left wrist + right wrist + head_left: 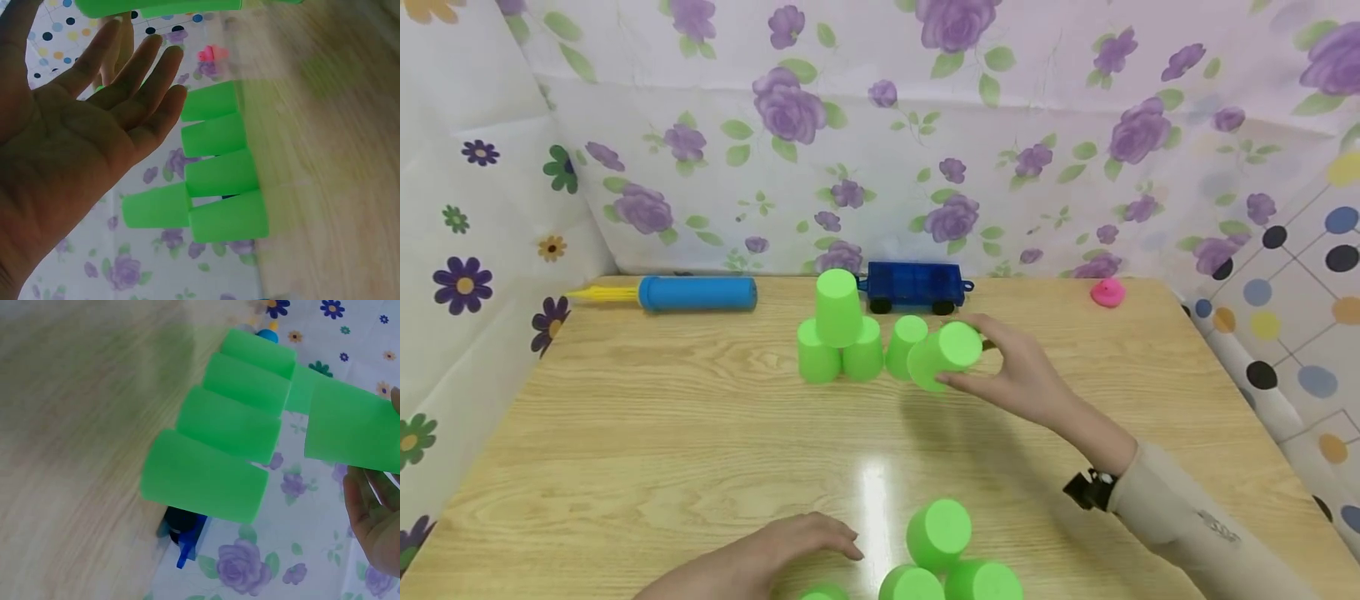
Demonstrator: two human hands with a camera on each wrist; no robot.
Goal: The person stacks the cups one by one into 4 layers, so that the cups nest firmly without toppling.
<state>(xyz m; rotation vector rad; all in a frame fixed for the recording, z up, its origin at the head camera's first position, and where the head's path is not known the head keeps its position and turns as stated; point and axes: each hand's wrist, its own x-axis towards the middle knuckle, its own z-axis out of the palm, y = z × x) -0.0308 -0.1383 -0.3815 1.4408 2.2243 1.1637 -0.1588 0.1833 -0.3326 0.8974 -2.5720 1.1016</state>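
Observation:
My right hand (pixel 1022 375) grips an upside-down light green cup (pixel 356 425) between thumb and fingers, raised over the right end of a row of upturned green cups. Along that row, another cup (pixel 838 307) stands on top of the two leftmost cups (pixel 818 357). To their right is a third row cup (pixel 907 343), and the fourth (pixel 203 475) is partly covered by the held cup in the head view. Near the front edge my left hand (pixel 790 546) holds nothing, its fingers (pixel 140 75) loosely extended beside a green cup (pixel 823 593) mostly out of frame.
More green cups (pixel 940 533) are grouped at the front, right of my left hand. Behind the row stands a blue toy wagon (pixel 916 285). A blue pump with a yellow nozzle (pixel 700 293) lies back left, and a pink toy duck (pixel 1108 292) sits back right. Patterned cloth surrounds the table.

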